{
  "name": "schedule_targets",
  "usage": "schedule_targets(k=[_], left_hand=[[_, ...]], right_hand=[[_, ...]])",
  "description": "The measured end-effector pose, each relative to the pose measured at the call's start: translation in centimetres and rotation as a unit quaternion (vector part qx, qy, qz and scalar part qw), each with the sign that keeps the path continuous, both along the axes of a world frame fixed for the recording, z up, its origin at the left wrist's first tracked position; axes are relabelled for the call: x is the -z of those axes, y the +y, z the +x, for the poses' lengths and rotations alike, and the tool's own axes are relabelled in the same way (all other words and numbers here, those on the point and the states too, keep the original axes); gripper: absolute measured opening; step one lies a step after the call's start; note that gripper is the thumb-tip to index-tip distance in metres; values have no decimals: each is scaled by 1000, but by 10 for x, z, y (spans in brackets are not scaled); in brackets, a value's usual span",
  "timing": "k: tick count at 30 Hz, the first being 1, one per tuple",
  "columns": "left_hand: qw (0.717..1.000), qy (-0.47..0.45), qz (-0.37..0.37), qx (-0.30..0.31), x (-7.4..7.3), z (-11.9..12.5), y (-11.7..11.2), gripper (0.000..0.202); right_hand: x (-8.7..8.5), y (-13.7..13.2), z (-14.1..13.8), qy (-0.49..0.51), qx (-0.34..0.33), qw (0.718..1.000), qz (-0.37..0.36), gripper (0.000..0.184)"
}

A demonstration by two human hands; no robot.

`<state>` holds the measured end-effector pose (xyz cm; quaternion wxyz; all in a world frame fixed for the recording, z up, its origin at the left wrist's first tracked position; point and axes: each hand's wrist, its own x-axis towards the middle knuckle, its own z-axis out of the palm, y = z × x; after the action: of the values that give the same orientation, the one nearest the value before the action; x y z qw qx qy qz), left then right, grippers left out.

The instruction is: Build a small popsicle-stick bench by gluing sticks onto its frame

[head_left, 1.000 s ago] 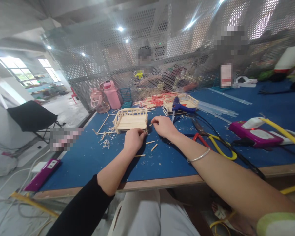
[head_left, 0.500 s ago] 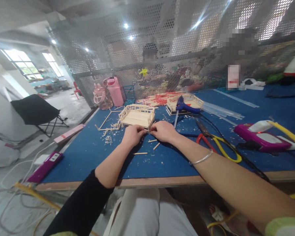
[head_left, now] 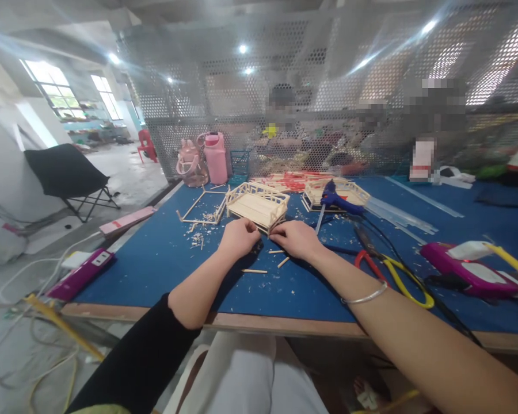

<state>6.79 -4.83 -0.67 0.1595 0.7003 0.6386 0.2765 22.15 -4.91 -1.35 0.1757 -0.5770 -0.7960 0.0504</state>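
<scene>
A small model of pale wooden sticks (head_left: pixel 259 208), with a plank floor and railings, stands in front of me. Its near right corner is at the fingertips of my right hand (head_left: pixel 297 238), which are closed on it. My left hand (head_left: pixel 240 237) is at the front edge of the model, fingers pinched together; whatever lies between them is hidden. Left of the model, an open stick frame (head_left: pixel 202 207) lies among wood shavings. Loose short sticks (head_left: pixel 254 271) lie on the blue tabletop (head_left: pixel 155 270) near my hands.
A blue glue gun (head_left: pixel 341 201) rests by a second stick model (head_left: pixel 313 194). Red-and-yellow-handled pliers (head_left: pixel 408 284), clear glue sticks (head_left: pixel 403 215) and a purple power strip (head_left: pixel 468 269) lie to the right. Pink bottles (head_left: pixel 216 158) and red-tipped sticks (head_left: pixel 293 181) stand behind.
The model has turned slightly, its near corner now further right. My fingertips have moved apart from each other. The whole view has shifted a little as my head moved.
</scene>
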Motion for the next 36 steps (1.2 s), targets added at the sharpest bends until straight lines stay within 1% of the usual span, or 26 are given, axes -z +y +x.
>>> schedule_targets(k=[2, 4, 10, 14, 20, 23, 26, 28, 33, 36], left_hand=[[1000, -14, -7, 19, 3, -1, -1, 12], [999, -31, -6, 25, 6, 0, -2, 11], [999, -45, -9, -14, 7, 7, -7, 8], [999, -41, -13, -33, 9, 11, -8, 7], [999, -33, 14, -29, 14, 11, -6, 11], [999, -9, 13, -36, 11, 11, -7, 12], [997, 59, 2, -56, 6, 11, -11, 15], [994, 89, -5, -57, 4, 11, -13, 17], [994, 83, -25, -65, 3, 11, -13, 17], [994, 81, -23, -73, 4, 10, -11, 16]], right_hand=[[1, 0, -1, -2, -12, 1000, 7, 21], [2, 1, -2, -3, -16, 1000, 10, 21], [5, 3, -2, -14, 2, 1000, 8, 21], [5, 3, -2, -14, -13, 1000, 14, 20], [3, 2, -2, -15, -27, 999, 11, 21], [3, 2, -2, -12, -28, 999, 8, 22], [3, 1, -2, -10, -27, 1000, 4, 22], [3, 2, -2, -13, -26, 1000, 3, 22], [3, 2, -2, -22, -24, 999, -1, 23], [2, 2, -3, -24, -24, 999, -4, 23]])
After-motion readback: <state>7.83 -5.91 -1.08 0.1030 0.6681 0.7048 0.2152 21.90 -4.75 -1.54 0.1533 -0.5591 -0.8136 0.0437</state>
